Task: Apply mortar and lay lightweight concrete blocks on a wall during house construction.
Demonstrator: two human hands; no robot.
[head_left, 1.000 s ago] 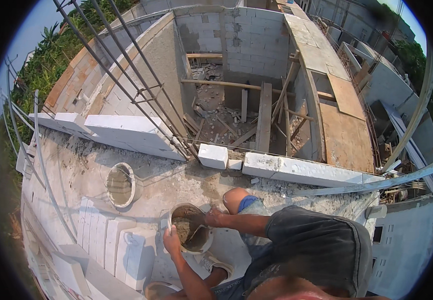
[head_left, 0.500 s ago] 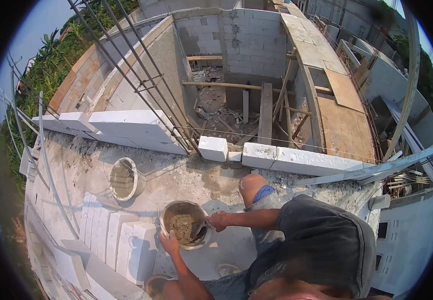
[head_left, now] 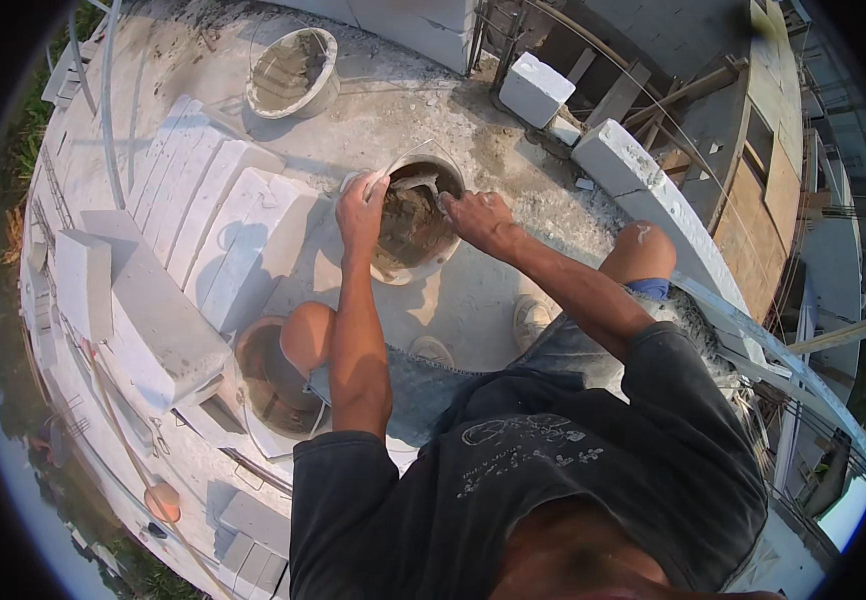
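A pale round bucket (head_left: 415,272) stands on the slab in front of me, with wet grey-brown mortar (head_left: 411,225) inside. My left hand (head_left: 361,215) is closed on the bucket's left rim, close to its thin wire handle. My right hand (head_left: 480,220) is at the opposite rim, its fingers closed round a trowel's handle. The trowel's grey blade (head_left: 418,183) reaches into the far part of the bucket, above the mortar. The trowel's handle is mostly hidden by my fingers.
A second bucket (head_left: 325,98) with grey mix stands far left. White blocks (head_left: 178,190) are stacked at left. A brownish bucket (head_left: 271,375) sits beside my left knee. Ahead to the right, a low block wall (head_left: 643,185) edges a drop, near rebar and a metal bar (head_left: 783,350).
My view has tilted down and turned, so the bucket sits higher in the picture. The trowel has shifted from the bucket's right side to its far part. Both hands keep their holds.
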